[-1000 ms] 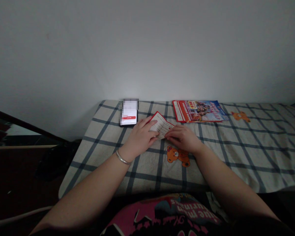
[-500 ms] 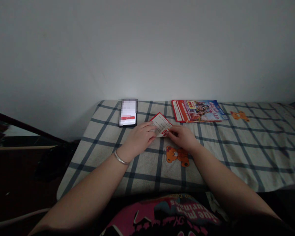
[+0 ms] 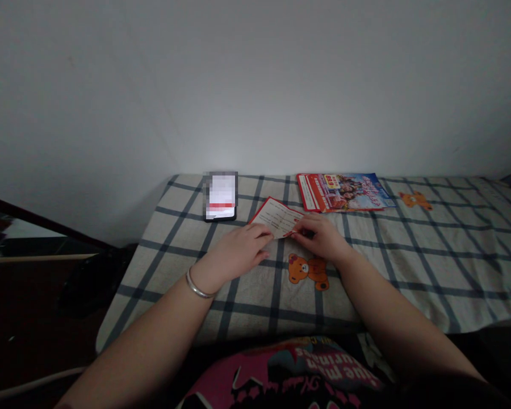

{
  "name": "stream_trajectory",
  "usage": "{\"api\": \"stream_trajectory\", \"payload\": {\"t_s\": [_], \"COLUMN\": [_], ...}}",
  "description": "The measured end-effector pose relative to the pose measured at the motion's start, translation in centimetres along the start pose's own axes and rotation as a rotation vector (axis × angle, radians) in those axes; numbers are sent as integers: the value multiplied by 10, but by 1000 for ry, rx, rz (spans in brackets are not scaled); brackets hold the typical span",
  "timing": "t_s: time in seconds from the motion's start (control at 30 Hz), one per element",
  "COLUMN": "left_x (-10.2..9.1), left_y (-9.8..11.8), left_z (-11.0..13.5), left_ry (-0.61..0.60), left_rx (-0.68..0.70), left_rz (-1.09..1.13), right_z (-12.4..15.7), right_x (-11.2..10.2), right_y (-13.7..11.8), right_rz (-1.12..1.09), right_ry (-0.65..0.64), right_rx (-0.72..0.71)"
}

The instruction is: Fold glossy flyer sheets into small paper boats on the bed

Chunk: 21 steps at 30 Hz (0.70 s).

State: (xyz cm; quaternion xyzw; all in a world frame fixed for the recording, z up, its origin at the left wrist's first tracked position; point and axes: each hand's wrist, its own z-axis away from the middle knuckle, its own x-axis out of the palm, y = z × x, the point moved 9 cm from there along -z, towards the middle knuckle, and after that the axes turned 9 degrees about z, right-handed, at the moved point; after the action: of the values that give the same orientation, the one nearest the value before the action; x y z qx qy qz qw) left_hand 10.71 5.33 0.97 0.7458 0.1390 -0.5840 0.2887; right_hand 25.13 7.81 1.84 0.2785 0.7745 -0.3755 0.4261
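A red-edged leaflet (image 3: 279, 218) with a white printed face lies between my hands on the checked cloth, partly folded. My right hand (image 3: 322, 236) pinches its right corner between thumb and fingers. At the lower left edge, my left hand (image 3: 241, 251) has its bent fingers on the paper; the thumb is lower and nearer to me. The fingers hide part of the leaflet's edges. A silver bangle is on my left wrist.
A phone (image 3: 221, 196) with a lit, partly blurred screen lies at the back left. Colourful printed flyers (image 3: 344, 192) are stacked at the back right. The checked cloth (image 3: 392, 255) covers the table, which meets a plain wall (image 3: 255, 85).
The leaflet has turned and shifted slightly left, with more of its printed face showing. My left hand has moved left and a little towards me; my right hand has barely moved.
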Motion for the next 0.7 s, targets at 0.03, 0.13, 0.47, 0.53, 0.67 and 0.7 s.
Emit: {"api": "stream_trajectory", "payload": {"t_s": [0.03,0.13,0.47,0.53,0.67,0.7], "left_x": [1,5,6,4,2,0], "left_y": [2,1,2,1,0,-1], "left_z": [1,4,3,4,7,8], "left_ry": [11,21,11,14,-67,-64], "left_rx": [9,-22,-21,-55,-21,-12], "left_rz": [-7,-43,-79,-86,7,27], "right_z": [1,2,5,6,7,6], "right_x": [-3,-5,-1,2,12,14], "right_y": [-3,-6,-17,-15,-11,-9], "right_rz": [-17,-46,-47,-66,-167,-184], "right_ry": [14,-9,-136,-162,-235,-243], "right_rx": [-51,-139,-206,-199,-178,-162]}}
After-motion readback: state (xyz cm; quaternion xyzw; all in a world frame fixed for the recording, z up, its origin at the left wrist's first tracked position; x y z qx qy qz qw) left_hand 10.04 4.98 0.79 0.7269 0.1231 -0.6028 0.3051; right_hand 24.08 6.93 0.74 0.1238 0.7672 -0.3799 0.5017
